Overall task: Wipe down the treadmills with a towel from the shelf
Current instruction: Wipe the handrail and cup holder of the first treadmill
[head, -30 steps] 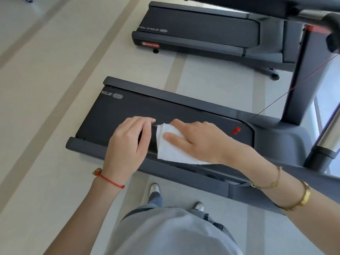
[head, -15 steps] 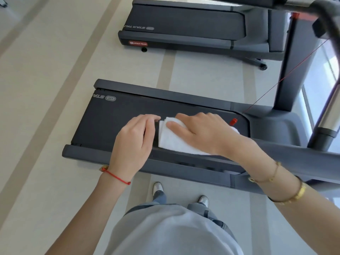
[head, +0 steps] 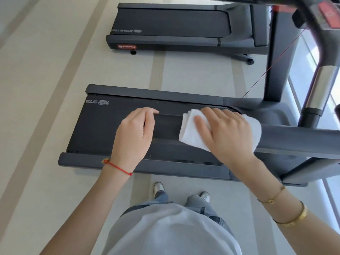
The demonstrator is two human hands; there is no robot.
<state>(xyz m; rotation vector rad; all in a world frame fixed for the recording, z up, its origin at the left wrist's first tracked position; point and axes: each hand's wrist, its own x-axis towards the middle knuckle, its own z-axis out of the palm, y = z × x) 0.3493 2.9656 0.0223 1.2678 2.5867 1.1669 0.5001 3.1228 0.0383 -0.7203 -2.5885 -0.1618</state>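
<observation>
On near treadmill [head: 117, 126] of two: right hand [head: 228, 133] flat on one towel [head: 191, 133]; left hand [head: 134, 133] flat.

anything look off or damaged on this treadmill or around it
Nothing stands out. The white towel lies flat on the near treadmill's belt under the right hand, the left hand rests on the belt beside it, and the far treadmill shows no visible damage or spill.
</observation>
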